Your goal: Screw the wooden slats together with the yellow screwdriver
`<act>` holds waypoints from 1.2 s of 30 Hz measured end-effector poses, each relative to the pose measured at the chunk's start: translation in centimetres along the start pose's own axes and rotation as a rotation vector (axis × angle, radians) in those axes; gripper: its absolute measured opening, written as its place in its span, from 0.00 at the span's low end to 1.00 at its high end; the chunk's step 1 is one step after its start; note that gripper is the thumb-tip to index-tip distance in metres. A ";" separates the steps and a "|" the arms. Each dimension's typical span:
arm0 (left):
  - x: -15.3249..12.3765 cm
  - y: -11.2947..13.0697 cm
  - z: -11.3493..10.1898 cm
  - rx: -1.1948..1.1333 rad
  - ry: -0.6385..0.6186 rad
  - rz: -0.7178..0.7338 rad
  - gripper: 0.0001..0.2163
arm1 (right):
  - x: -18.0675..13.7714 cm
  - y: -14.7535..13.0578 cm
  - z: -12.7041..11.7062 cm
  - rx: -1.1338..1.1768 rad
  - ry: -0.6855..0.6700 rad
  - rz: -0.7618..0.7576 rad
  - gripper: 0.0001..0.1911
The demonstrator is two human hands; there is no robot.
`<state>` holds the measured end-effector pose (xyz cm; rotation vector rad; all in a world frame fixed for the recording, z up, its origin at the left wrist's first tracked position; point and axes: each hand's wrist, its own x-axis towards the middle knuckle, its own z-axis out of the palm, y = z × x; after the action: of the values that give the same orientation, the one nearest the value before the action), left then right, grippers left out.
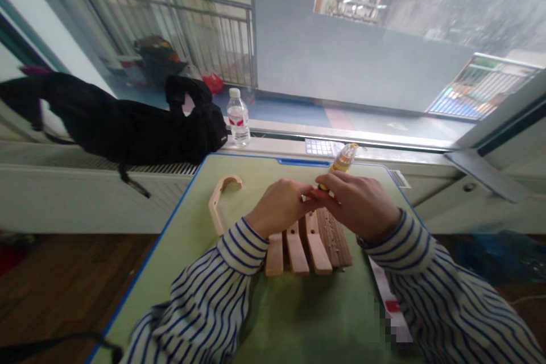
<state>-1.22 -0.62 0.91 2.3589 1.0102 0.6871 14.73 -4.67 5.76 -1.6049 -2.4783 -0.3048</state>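
Observation:
My right hand is closed around a small yellow-and-black handled tool, mostly hidden by the fingers. Against it, my left hand has its fingertips pinched together; what lies between them is hidden. Below both hands are pale wooden hooks with dark screw holes, side by side on a brown wooden board. Their upper ends are covered by my hands. A loose curved wooden hook lies to the left. Just beyond my right hand is a clear, yellowish object, its kind unclear.
The light green tabletop has a blue edge. Behind it, a water bottle and a black bag rest on the sill beneath a large window. A pale strip with a red mark lies by my right forearm.

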 end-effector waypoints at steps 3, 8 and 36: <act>0.0 -0.1 -0.1 0.017 -0.007 -0.015 0.17 | 0.1 0.2 -0.3 0.074 -0.030 -0.036 0.17; 0.0 -0.4 0.0 -0.020 -0.007 0.015 0.17 | -0.1 0.7 -0.8 0.126 -0.022 -0.084 0.17; 0.2 0.0 0.3 -0.064 -0.069 0.030 0.12 | -0.6 0.7 0.2 -0.011 0.056 0.005 0.16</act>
<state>-0.91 -0.55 0.73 2.3305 0.9116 0.6349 15.60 -4.92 5.46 -1.5847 -2.4347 -0.3588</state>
